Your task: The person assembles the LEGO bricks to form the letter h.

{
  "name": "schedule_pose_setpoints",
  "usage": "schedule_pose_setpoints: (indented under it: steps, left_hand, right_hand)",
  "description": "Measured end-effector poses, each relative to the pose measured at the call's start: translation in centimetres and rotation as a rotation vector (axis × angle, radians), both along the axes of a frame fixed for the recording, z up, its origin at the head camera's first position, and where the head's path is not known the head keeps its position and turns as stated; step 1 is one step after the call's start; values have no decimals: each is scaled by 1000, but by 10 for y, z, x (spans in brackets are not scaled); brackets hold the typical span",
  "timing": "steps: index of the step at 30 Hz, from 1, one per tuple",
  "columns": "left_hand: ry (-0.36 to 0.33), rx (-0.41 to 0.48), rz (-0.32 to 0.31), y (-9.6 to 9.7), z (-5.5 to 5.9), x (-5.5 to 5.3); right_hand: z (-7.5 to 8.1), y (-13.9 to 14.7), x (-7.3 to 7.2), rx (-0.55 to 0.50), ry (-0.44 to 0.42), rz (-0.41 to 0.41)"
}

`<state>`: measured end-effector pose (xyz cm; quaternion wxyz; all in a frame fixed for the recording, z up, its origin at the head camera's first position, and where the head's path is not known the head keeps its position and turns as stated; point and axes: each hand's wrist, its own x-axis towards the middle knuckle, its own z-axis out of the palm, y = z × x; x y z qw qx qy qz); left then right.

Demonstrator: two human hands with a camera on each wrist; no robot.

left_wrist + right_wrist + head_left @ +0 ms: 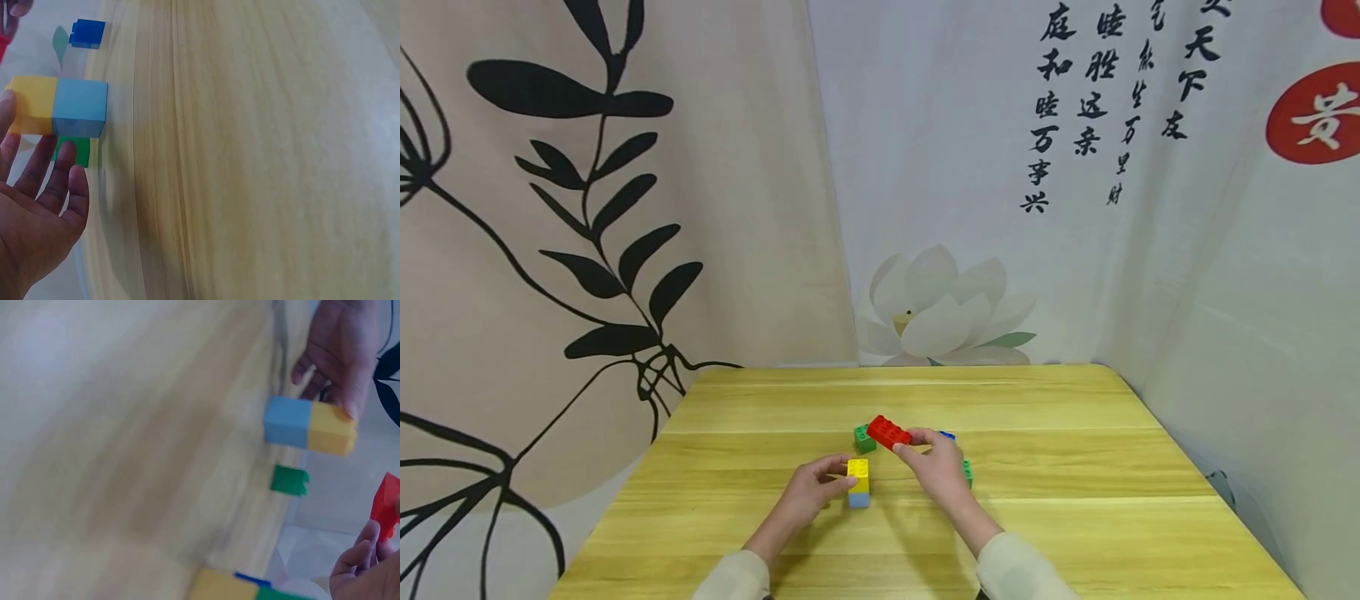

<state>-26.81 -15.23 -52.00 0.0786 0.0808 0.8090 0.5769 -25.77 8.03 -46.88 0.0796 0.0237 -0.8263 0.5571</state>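
Note:
In the head view my left hand [808, 496] pinches a yellow toy brick [858, 468] between thumb and fingers. A light blue brick [859, 500] is joined under the yellow one, and the pair stands upright over the table. To the right and farther back, my right hand [942, 473] holds a red studded brick [886, 431] by its right end, raised and tilted. The red brick is apart from the yellow and blue stack. In the left wrist view the thumb lies on the yellow brick, while the lower fingers spread loosely beneath.
A green brick [864, 439] sits on the wooden table [1075, 533] behind the stack. Partly hidden by my right hand are a dark blue brick [949, 435] and another green brick [967, 473], which adjoins a yellow brick [219, 587]. Printed curtains surround the table.

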Motion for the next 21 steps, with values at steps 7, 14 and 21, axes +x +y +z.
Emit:
schedule_pose_setpoints:
  steps: [7, 14, 21]
  left_hand:
    - [8, -5, -2, 6, -2, -3]
    - [4, 2, -5, 12, -2, -3]
    - [6, -1, -4, 19, 0, -4]
  right_hand:
    - [18, 27, -6, 10, -5, 23]
    - [22, 51, -10, 46, -23, 51]
    - [22, 72, -15, 84, -20, 67]
